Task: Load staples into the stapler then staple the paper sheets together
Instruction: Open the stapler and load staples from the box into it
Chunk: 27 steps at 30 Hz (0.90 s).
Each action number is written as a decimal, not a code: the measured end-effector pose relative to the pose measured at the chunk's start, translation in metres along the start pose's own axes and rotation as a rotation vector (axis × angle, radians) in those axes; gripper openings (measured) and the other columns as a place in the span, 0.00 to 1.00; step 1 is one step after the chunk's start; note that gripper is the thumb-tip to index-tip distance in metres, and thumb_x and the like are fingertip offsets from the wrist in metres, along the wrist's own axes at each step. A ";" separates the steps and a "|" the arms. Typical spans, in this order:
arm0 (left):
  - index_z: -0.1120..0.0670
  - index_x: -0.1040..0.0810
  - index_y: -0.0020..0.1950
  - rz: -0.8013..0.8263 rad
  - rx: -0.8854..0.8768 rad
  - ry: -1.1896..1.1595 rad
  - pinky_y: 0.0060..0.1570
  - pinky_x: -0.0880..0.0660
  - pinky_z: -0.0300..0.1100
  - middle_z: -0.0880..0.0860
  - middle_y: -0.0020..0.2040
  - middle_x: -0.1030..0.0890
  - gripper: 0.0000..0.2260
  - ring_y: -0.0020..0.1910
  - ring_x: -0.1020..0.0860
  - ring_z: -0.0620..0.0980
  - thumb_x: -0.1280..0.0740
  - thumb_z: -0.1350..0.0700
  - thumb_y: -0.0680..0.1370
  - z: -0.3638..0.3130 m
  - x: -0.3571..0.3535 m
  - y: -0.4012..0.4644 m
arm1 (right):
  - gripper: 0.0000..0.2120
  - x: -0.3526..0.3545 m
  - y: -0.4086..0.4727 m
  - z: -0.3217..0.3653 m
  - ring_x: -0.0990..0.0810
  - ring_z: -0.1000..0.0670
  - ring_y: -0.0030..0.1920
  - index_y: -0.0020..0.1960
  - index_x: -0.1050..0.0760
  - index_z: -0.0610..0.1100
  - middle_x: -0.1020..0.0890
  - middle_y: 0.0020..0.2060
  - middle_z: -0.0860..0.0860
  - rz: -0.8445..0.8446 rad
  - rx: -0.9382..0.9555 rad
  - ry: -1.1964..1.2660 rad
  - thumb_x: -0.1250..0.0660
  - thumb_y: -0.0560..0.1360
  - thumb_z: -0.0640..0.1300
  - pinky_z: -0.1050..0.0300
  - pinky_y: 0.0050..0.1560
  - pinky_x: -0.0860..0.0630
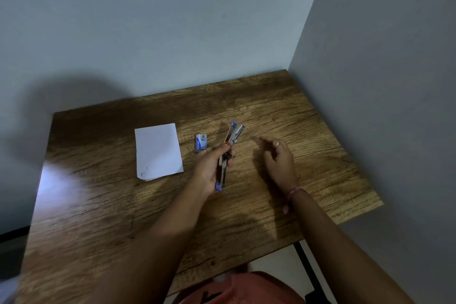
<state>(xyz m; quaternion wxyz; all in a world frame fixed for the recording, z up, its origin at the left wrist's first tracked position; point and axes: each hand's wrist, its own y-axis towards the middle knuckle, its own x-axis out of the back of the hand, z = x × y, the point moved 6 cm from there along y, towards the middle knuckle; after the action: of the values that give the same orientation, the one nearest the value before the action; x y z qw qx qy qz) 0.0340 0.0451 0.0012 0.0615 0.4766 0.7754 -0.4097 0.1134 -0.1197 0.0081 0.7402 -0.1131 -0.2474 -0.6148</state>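
Observation:
My left hand [211, 168] grips a blue and silver stapler [234, 133] above the middle of the wooden table [98, 205]; the stapler is swung open, its far end pointing away from me. A small blue staple box [200, 142] lies on the table just left of the stapler. White paper sheets [158, 151] lie stacked further left. My right hand [280, 159] hovers to the right of the stapler, fingers apart and holding nothing.
The table stands in a corner, with walls behind it and to its right. The table's right edge [357, 214] and a black metal leg [308, 271] are near my right forearm. My orange clothing shows at the bottom.

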 end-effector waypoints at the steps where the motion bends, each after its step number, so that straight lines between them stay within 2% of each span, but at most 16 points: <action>1: 0.62 0.20 0.55 -0.034 -0.065 0.064 0.30 0.23 0.35 0.57 0.41 0.17 0.10 0.36 0.21 0.49 0.31 0.60 0.75 -0.003 0.003 0.002 | 0.17 0.000 -0.002 -0.003 0.24 0.51 0.55 0.58 0.22 0.43 0.23 0.53 0.50 -0.006 0.017 -0.065 0.40 0.73 0.30 0.57 0.59 0.27; 4: 0.60 0.20 0.57 -0.110 -0.286 0.367 0.33 0.22 0.34 0.55 0.44 0.15 0.11 0.36 0.19 0.44 0.30 0.60 0.75 -0.015 0.004 0.005 | 0.14 0.000 -0.002 -0.007 0.24 0.52 0.51 0.55 0.21 0.41 0.22 0.51 0.47 -0.045 0.051 -0.129 0.39 0.73 0.32 0.58 0.56 0.27; 8: 0.58 0.21 0.60 -0.027 -0.585 0.808 0.43 0.22 0.35 0.53 0.49 0.16 0.13 0.42 0.19 0.41 0.31 0.59 0.76 -0.027 -0.008 0.001 | 0.14 0.001 -0.001 -0.009 0.24 0.54 0.50 0.54 0.21 0.40 0.21 0.50 0.46 -0.089 0.043 -0.103 0.40 0.72 0.35 0.66 0.54 0.30; 11: 0.54 0.22 0.63 0.010 -0.808 1.232 0.38 0.28 0.31 0.53 0.44 0.16 0.14 0.39 0.21 0.43 0.33 0.56 0.77 -0.030 -0.019 -0.008 | 0.13 0.002 -0.001 -0.011 0.25 0.55 0.50 0.55 0.22 0.40 0.21 0.50 0.47 -0.083 0.036 -0.105 0.39 0.73 0.32 0.68 0.52 0.32; 13: 0.54 0.22 0.64 0.050 -0.909 1.419 0.39 0.29 0.32 0.54 0.49 0.16 0.14 0.43 0.20 0.46 0.34 0.55 0.78 -0.029 -0.023 -0.009 | 0.13 0.002 -0.001 -0.011 0.25 0.55 0.50 0.55 0.22 0.40 0.22 0.51 0.47 -0.082 0.036 -0.108 0.39 0.74 0.32 0.70 0.52 0.33; 15: 0.54 0.23 0.65 0.087 -0.942 1.552 0.40 0.33 0.28 0.54 0.54 0.17 0.14 0.49 0.20 0.48 0.35 0.55 0.79 -0.027 -0.023 -0.009 | 0.13 0.002 -0.001 -0.012 0.25 0.55 0.50 0.55 0.22 0.40 0.21 0.51 0.47 -0.087 0.036 -0.107 0.39 0.74 0.31 0.75 0.51 0.34; 17: 0.55 0.23 0.65 0.107 -0.974 1.583 0.45 0.35 0.30 0.55 0.57 0.18 0.14 0.54 0.21 0.50 0.36 0.55 0.79 -0.025 -0.023 -0.010 | 0.14 0.002 -0.001 -0.012 0.24 0.55 0.50 0.55 0.22 0.40 0.21 0.51 0.47 -0.094 0.044 -0.099 0.39 0.73 0.31 0.76 0.52 0.34; 21: 0.56 0.23 0.64 0.065 -1.035 1.527 0.50 0.33 0.32 0.55 0.56 0.17 0.14 0.55 0.21 0.50 0.35 0.56 0.79 -0.029 -0.024 -0.014 | 0.13 0.002 0.000 -0.011 0.24 0.54 0.51 0.56 0.22 0.40 0.21 0.51 0.47 -0.090 0.040 -0.100 0.39 0.74 0.32 0.67 0.54 0.31; 25: 0.54 0.24 0.65 0.022 -0.914 1.554 0.47 0.28 0.35 0.54 0.55 0.17 0.15 0.51 0.21 0.48 0.36 0.55 0.79 -0.026 -0.017 -0.003 | 0.13 0.003 -0.002 -0.009 0.25 0.56 0.51 0.56 0.22 0.41 0.22 0.51 0.48 -0.093 0.045 -0.102 0.38 0.74 0.32 0.78 0.52 0.35; 27: 0.54 0.23 0.64 -0.074 -0.846 1.338 0.40 0.29 0.31 0.51 0.51 0.17 0.14 0.44 0.22 0.44 0.34 0.56 0.79 -0.032 -0.012 -0.004 | 0.13 0.003 -0.002 -0.009 0.26 0.56 0.50 0.55 0.22 0.41 0.22 0.50 0.50 -0.086 0.029 -0.105 0.38 0.74 0.32 0.80 0.50 0.37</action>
<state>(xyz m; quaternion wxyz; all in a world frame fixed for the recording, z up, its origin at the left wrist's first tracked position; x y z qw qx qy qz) 0.0466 0.0581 0.0298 -0.2556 0.5317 0.7530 0.2916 0.1138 -0.1272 0.0019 0.7006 -0.1238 -0.2994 -0.6357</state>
